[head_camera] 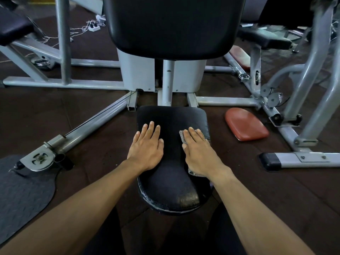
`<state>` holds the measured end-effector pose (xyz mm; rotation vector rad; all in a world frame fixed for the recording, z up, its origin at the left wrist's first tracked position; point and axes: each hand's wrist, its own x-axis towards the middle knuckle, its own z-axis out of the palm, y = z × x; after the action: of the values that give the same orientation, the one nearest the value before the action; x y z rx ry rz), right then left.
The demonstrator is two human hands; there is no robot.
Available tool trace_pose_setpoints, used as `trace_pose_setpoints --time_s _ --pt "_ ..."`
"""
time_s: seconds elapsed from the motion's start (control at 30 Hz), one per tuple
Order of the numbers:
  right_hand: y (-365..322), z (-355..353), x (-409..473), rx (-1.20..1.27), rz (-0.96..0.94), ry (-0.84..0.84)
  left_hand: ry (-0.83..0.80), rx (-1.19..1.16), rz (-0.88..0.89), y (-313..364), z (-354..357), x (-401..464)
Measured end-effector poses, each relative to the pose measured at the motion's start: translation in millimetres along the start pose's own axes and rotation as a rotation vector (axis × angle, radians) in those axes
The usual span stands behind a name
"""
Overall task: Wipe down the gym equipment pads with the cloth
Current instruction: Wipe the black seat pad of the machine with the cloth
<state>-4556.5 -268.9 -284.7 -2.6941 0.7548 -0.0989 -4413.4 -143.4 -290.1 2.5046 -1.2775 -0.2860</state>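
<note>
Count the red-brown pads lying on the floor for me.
2: one red-brown pad right of the seat; a second pad farther back by the right frame, partly hidden. Others may be hidden.

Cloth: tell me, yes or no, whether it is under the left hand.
No: the cloth lies under the right hand, pressed flat on the seat pad, while the left hand rests bare on the pad.

Black seat pad (171,183) (worn front edge): cloth (182,136), 2 hands.
</note>
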Motion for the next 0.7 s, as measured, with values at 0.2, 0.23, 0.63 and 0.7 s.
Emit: trace_pose_setpoints --time_s 0.2,0.23,0.63,0.7 --pt "5 -1 3 0.016 -0.033 0.023 0.006 -0.013 0.004 -1 0 0" --pt "5 -2 3 0.016 -0.037 0.032 0.005 -0.014 0.004 -1 -1 0" --pt "-38 -68 -26 0.062 0.030 -0.050 -0.181 -0.075 -0.059 42 -80 -49" --pt "-57 -99 -34 0.054 -0.002 -0.063 -0.196 -0.081 -0.062 55 -119 -60"
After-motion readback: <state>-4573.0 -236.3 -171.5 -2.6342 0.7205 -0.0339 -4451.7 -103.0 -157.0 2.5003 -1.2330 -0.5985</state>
